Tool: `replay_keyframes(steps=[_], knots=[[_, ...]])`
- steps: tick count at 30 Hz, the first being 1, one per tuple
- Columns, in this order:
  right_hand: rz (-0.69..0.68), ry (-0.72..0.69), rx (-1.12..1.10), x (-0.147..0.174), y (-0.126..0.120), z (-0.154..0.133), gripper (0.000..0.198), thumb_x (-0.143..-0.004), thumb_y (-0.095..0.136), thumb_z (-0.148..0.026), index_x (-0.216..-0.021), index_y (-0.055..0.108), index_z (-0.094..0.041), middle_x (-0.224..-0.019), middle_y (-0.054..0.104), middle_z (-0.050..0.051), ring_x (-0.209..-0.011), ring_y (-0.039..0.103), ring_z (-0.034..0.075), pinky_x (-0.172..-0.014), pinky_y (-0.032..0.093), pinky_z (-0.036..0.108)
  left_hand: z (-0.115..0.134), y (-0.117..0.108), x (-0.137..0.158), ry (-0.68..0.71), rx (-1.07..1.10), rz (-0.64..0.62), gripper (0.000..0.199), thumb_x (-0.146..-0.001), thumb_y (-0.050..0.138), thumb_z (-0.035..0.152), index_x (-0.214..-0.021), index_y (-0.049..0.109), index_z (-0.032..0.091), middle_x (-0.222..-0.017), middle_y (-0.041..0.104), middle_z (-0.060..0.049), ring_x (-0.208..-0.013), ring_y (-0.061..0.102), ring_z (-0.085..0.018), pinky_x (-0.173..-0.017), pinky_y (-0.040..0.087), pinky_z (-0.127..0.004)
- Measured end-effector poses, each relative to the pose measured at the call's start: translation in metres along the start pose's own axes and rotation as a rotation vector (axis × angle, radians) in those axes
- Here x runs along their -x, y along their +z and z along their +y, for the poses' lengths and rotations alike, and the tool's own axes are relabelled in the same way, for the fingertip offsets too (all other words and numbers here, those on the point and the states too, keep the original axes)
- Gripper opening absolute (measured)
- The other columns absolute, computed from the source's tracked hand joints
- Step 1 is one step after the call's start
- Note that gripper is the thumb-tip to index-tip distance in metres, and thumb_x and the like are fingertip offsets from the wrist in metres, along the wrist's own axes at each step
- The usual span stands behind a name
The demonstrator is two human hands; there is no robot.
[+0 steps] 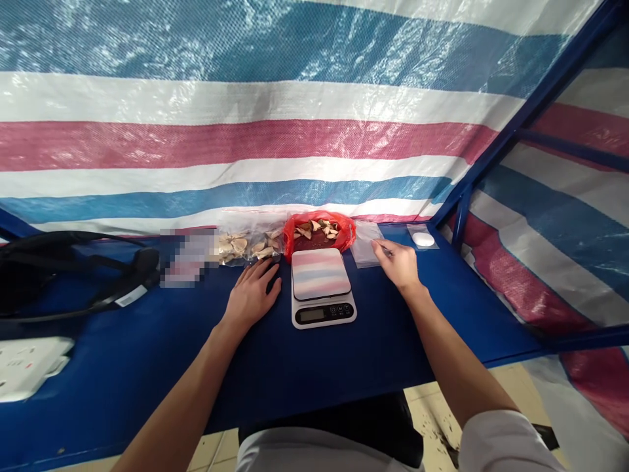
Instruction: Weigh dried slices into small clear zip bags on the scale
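Head view: left hand (253, 290) spread, right hand (400, 263) pinching clear bag (364, 252); scale (322, 275) between; power strip (30, 367) left.

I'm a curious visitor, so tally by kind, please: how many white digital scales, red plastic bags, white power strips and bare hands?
White digital scale: 1
Red plastic bag: 1
White power strip: 1
Bare hands (left hand, right hand): 2
Total: 5

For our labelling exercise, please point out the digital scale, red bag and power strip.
Digital scale (322, 285), head view: weighing plate.
Red bag (348, 234), head view: right rim.
Power strip (30, 368), head view: top face.
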State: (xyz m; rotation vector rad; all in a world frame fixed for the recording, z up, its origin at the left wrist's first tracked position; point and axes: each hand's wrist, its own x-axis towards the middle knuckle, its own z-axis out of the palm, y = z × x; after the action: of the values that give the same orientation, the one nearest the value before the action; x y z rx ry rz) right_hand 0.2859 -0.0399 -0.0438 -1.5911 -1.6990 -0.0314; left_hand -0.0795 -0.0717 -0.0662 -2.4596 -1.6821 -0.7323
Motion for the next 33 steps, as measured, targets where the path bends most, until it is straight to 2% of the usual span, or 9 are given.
replay_keyframes(steps=[4, 7, 11, 15, 19, 24, 28, 33], knots=[[-0.019, 0.053, -0.266, 0.001, -0.016, -0.015, 0.039, -0.094, 0.059, -0.053, -0.099, 0.081, -0.022, -0.097, 0.082, 0.007, -0.086, 0.078, 0.027, -0.083, 0.061, 0.037, 0.008, -0.009, -0.003, -0.017, 0.071, 0.053, 0.044, -0.101, 0.043, 0.042, -0.128, 0.07, 0.021, -0.135, 0.07, -0.012, -0.128, 0.064, -0.031, -0.114, 0.048, -0.051], [-0.087, 0.104, -0.494, 0.004, -0.022, -0.031, 0.039, -0.091, 0.064, -0.056, -0.096, 0.08, -0.02, -0.088, 0.081, 0.004, -0.08, 0.076, 0.024, -0.077, 0.062, 0.036, 0.021, -0.017, -0.01, -0.07, 0.209, 0.066, 0.044, -0.101, 0.045, 0.046, -0.126, 0.071, 0.021, -0.134, 0.07, -0.011, -0.127, 0.064, -0.03, -0.11, 0.051, -0.046], [-0.187, 0.161, -0.79, 0.006, -0.018, -0.06, 0.038, -0.086, 0.071, -0.057, -0.094, 0.08, -0.021, -0.086, 0.08, 0.003, -0.077, 0.074, 0.022, -0.071, 0.063, 0.034, 0.044, -0.024, -0.029, -0.151, 0.518, 0.034, 0.047, -0.099, 0.048, 0.052, -0.122, 0.072, 0.019, -0.13, 0.072, -0.011, -0.123, 0.066, -0.029, -0.108, 0.053, -0.042], [-0.256, 0.133, -0.963, 0.004, -0.007, -0.086, 0.036, -0.084, 0.073, -0.056, -0.09, 0.079, -0.021, -0.085, 0.079, 0.004, -0.077, 0.074, 0.022, -0.071, 0.061, 0.033, 0.063, -0.024, -0.052, -0.247, 0.829, -0.04, 0.052, -0.095, 0.056, 0.059, -0.121, 0.073, 0.017, -0.13, 0.073, -0.011, -0.124, 0.065, -0.031, -0.107, 0.053, -0.042], [-0.316, 0.078, -1.041, 0.003, 0.006, -0.098, 0.035, -0.083, 0.073, -0.055, -0.087, 0.079, -0.022, -0.086, 0.079, 0.003, -0.083, 0.074, 0.022, -0.079, 0.06, 0.034, 0.068, -0.02, -0.067, -0.342, 1.206, -0.124, 0.055, -0.088, 0.066, 0.058, -0.126, 0.07, 0.018, -0.137, 0.069, -0.011, -0.132, 0.06, -0.032, -0.11, 0.052, -0.044], [-0.376, 0.123, -1.098, -0.001, 0.017, -0.104, 0.039, -0.078, 0.075, -0.06, -0.083, 0.078, -0.021, -0.083, 0.077, 0.002, -0.077, 0.072, 0.021, -0.075, 0.062, 0.036, 0.062, -0.018, -0.077, -0.361, 1.598, -0.266, 0.043, -0.082, 0.078, 0.039, -0.12, 0.074, 0.021, -0.136, 0.07, -0.009, -0.134, 0.059, -0.032, -0.115, 0.045, -0.047], [-0.35, 0.175, -1.142, -0.006, 0.023, -0.105, 0.039, -0.073, 0.08, -0.059, -0.082, 0.079, -0.021, -0.083, 0.077, 0.003, -0.08, 0.072, 0.022, -0.08, 0.061, 0.037, 0.058, -0.018, -0.08, -0.374, 1.694, -0.307, 0.038, -0.076, 0.083, 0.028, -0.113, 0.078, 0.021, -0.122, 0.076, -0.007, -0.124, 0.065, -0.031, -0.111, 0.048, -0.045], [-0.324, 0.324, -1.213, -0.005, 0.032, -0.098, 0.041, -0.07, 0.082, -0.06, -0.082, 0.079, -0.021, -0.084, 0.076, 0.003, -0.079, 0.07, 0.021, -0.073, 0.063, 0.037, 0.057, -0.017, -0.079, -0.421, 1.717, -0.287, 0.039, -0.071, 0.089, 0.026, -0.109, 0.079, 0.022, -0.11, 0.079, -0.006, -0.108, 0.071, -0.026, -0.101, 0.053, -0.04]])
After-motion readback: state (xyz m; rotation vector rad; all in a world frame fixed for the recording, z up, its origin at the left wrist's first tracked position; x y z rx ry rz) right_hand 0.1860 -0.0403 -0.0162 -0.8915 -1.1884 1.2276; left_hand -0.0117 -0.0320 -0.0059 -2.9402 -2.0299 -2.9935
